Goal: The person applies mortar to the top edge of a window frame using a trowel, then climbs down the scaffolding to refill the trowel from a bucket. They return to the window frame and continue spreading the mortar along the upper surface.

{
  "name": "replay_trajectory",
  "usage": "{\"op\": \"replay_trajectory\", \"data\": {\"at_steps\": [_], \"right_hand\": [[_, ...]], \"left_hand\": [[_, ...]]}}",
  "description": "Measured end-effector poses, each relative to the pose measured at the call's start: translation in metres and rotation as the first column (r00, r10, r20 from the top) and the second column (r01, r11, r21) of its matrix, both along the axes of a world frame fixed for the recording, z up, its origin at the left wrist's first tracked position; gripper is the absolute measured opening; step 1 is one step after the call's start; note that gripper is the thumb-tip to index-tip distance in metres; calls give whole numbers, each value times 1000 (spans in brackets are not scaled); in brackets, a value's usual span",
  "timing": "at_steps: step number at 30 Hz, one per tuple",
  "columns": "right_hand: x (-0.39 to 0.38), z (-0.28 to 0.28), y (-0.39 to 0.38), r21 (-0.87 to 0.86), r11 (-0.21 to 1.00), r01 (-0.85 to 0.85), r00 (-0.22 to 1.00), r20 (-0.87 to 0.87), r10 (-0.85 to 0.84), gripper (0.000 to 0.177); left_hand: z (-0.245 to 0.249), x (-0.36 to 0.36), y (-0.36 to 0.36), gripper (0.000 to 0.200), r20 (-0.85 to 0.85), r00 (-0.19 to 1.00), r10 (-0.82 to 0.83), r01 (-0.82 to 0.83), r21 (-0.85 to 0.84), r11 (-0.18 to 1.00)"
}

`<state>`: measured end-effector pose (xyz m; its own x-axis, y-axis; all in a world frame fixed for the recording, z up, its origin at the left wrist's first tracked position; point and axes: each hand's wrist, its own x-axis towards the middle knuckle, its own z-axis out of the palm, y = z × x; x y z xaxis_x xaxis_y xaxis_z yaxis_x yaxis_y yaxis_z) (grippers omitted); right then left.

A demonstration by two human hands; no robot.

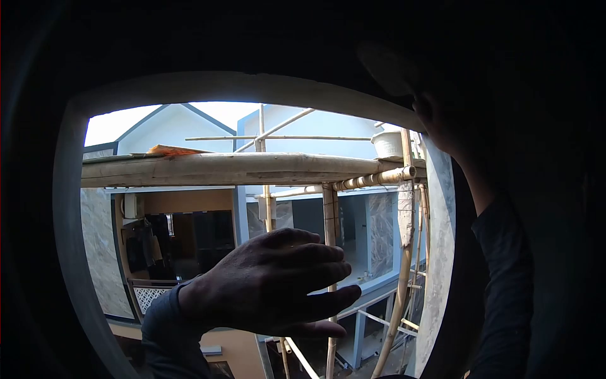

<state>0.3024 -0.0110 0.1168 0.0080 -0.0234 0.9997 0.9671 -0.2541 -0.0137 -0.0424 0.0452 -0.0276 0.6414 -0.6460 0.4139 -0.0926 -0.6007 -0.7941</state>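
Observation:
My left hand [271, 284] is raised in front of the window opening, back toward me, fingers stretched and slightly apart, with nothing in it. Up at the opening's top right corner, my right hand [439, 123] is in deep shade, its fingers closed at the lower end of a pale, flat, rounded thing [388, 68]. That thing lies close to the dark wall above the frame; its kind is too dark to make out. Around the opening runs a bare grey window frame [252, 85], its top edge just below the pale thing.
Outside stands bamboo scaffolding, with a thick horizontal pole [246, 169] across the opening and an upright pole [330, 221]. A white bucket [388, 144] sits on it at the right, an orange piece [173, 150] at the left. Beyond is a house with a white lattice railing [148, 297].

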Motion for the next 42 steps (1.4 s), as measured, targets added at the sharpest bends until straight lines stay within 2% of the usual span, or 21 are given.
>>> {"op": "replay_trajectory", "data": {"at_steps": [2, 3, 5, 6, 7, 8, 9, 11, 13, 14, 15, 17, 20, 24, 26, 33, 35, 36, 38, 41, 42], "right_hand": [[-28, -2, -6, 77, 995, 61, 926, 368, -85, 33], [-41, 1, -7, 67, 995, 71, 922, 376, -91, 33], [-66, 10, -7, 285, 953, 105, 702, 657, -274, 30], [-79, 18, -5, 273, 956, 110, 696, 665, -270, 30], [-92, 26, -3, 340, 937, 76, 613, 726, -313, 30], [-102, 30, -2, 404, 914, 32, 523, 773, -360, 30], [-110, 35, -4, 402, 915, 40, 507, 781, -365, 31], [-133, 41, -4, 357, 927, 110, 518, 776, -360, 32], [-156, 43, -4, 282, 938, 203, 550, 759, -347, 33], [-168, 44, -5, 236, 938, 255, 574, 744, -343, 33], [-179, 41, -4, 191, 935, 300, 597, 727, -340, 33], [-198, 38, -6, 106, 917, 385, 633, 693, -346, 34], [-215, 29, -8, 29, 895, 445, 655, 671, -347, 36], [-223, 25, -10, -31, 872, 488, 668, 656, -351, 38], [-223, 24, -11, -51, 862, 504, 674, 648, -356, 39], [-206, 24, -18, -70, 829, 555, 684, 605, -408, 42], [-195, 24, -21, -109, 693, 713, 602, 601, -525, 39], [-184, 26, -22, -113, 688, 716, 602, 599, -528, 39], [-143, 38, -20, 58, 763, 643, 551, 657, -515, 31], [-71, 48, -18, 287, 835, 470, 461, 727, -509, 20], [-53, 44, -19, 281, 833, 476, 463, 726, -509, 20]], "left_hand": [[-13, -8, 10, 42, 111, 994, -15, 23, -71, 997], [-20, -14, 15, 45, 177, 983, -48, 70, -117, 991], [-43, -32, 32, 51, 334, 938, -95, 156, -160, 975], [-57, -41, 49, 53, 426, 886, -185, 286, -188, 940], [-76, -44, 67, 55, 517, 816, -261, 411, -201, 889], [-103, -38, 76, 54, 672, 705, -227, 521, -273, 809], [-132, -30, 84, 52, 801, 577, -162, 631, -311, 711], [-181, -11, 104, 44, 808, 589, -5, 662, -480, 576], [-220, 8, 117, 40, 552, 819, 159, 458, -794, 401], [-240, 18, 118, 39, 361, 907, 217, 308, -920, 243], [-261, 26, 119, 39, 148, 960, 237, 135, -988, 73], [-304, 38, 132, 41, -211, 949, 233, -187, -975, -121], [-353, 46, 144, 38, -375, 908, 188, -357, -926, -124], [-373, 38, 132, 44, -489, 851, 191, -441, -863, -248], [-375, 31, 122, 40, -429, 884, 186, -351, -871, -344], [-385, 20, 128, 37, -437, 880, 189, -345, -859, -380], [-393, 19, 130, 38, -472, 854, 220, -383, -855, -349], [-391, 18, 129, 38, -475, 853, 215, -388, -854, -347], [-387, 14, 123, 39, -504, 835, 220, -425, -845, -324], [-439, 13, 144, 39, -476, 853, 215, -413, -866, -283], [-445, 11, 143, 38, -462, 854, 239, -405, -879, -252]]}}
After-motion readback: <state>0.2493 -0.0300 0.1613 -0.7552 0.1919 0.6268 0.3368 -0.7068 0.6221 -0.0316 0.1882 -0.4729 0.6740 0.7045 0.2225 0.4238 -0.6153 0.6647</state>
